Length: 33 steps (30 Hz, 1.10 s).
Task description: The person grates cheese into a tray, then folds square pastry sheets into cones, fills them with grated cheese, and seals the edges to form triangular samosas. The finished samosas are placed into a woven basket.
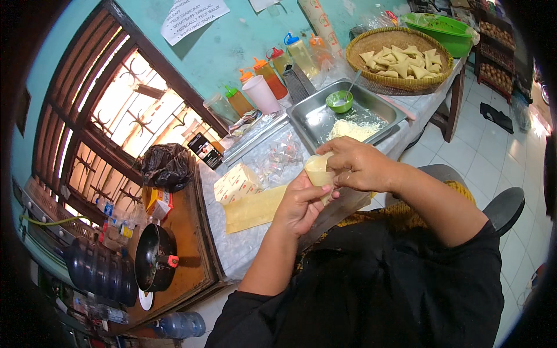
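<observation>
A pastry wrapper (317,169), pale and rolled into a cone with an open top, stands between my hands above the table's near edge. My left hand (302,200) grips it from below and the left. The fingers of my right hand (358,165) pinch its right rim; the far fingertips are partly hidden. Just beyond my hands, a metal tray (307,126) holds a heap of white shredded filling (352,131) and a green bowl (339,102) with a spoon (352,83) in it. Left of my left hand lie flat pastry sheets (253,210).
A woven basket (355,53) of folded triangular pastries (400,61) sits at the far right, before a green basin (447,33). Sauce bottles (268,77), a pink cup (261,94) and a box grater (298,83) line the wall. A black pan (155,258) rests on the wooden table at left.
</observation>
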### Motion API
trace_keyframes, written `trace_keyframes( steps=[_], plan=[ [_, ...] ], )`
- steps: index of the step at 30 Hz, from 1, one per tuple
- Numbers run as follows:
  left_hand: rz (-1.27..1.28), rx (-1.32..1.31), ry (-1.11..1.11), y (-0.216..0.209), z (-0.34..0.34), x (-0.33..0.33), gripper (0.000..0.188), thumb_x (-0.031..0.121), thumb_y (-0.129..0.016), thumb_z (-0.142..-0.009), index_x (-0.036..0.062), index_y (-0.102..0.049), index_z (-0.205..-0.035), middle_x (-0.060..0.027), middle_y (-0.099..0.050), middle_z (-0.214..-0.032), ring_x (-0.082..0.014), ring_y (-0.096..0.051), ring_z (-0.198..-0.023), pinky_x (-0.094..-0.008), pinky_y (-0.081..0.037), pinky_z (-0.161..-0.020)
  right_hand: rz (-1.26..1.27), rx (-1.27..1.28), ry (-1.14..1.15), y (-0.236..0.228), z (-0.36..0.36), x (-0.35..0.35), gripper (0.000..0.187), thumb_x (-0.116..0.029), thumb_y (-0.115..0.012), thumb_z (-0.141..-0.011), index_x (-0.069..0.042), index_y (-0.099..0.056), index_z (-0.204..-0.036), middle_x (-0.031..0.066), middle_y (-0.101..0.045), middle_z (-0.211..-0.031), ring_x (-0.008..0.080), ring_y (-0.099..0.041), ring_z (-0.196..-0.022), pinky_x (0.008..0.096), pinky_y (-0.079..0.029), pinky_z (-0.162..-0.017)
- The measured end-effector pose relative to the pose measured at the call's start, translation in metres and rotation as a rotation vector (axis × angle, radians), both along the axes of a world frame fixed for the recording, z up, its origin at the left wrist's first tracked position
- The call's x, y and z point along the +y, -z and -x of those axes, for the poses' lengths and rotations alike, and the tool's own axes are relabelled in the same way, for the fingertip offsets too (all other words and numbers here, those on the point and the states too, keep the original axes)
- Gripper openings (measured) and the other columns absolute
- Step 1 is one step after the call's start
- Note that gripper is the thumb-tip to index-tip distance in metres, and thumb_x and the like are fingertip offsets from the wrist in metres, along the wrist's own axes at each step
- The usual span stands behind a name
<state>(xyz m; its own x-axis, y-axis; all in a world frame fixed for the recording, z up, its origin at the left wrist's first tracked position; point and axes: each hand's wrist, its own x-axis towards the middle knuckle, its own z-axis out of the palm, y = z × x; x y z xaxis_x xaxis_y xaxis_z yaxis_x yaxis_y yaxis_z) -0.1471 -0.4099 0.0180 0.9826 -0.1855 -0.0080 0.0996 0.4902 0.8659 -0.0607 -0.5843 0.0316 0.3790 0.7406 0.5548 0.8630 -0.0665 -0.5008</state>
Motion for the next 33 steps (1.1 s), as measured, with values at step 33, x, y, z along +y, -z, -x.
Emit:
trace_keyframes(
  steps=[33],
  plan=[
    [-0.183, -0.062, 0.047, -0.002, 0.001, -0.004, 0.046, -0.003, -0.062, -0.077, 0.0015, -0.044, -0.118, -0.0084, -0.059, -0.101, -0.0175, -0.06, -0.087, -0.0302, -0.05, -0.078, -0.032, -0.223, 0.001, -0.012, 0.008, -0.006, 0.014, -0.019, -0.064, -0.065, -0.006, -0.066, -0.072, 0.0191, -0.055, -0.116, 0.0348, -0.051, -0.106, 0.0419, -0.041, -0.089]
  ],
)
